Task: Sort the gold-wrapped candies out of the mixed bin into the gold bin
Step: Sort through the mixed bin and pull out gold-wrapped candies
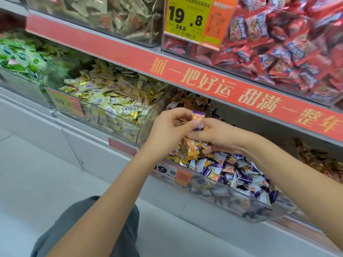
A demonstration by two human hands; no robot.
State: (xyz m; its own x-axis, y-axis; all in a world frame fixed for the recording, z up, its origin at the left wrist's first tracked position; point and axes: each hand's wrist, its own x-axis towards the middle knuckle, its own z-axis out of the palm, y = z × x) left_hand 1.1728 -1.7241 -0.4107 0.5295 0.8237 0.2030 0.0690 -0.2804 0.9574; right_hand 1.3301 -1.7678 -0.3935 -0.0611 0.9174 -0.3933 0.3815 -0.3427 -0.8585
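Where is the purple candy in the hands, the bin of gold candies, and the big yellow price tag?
purple candy [197, 115], head view, on its upper wrapper above the fingers.
gold bin [118, 125], head view, on its clear front wall.
yellow price tag [185, 17], head view, on the printed 19.8.

Both bare forearms reach forward and converge mid-scene, the left from the near left, the right from the near right edge. The left hand [168, 127] has its fingers curled inward, fingertips meeting the right hand's. The right hand [217, 135] lies palm-down, thumb and fingers bent in a pinching grip. The two hands touch.
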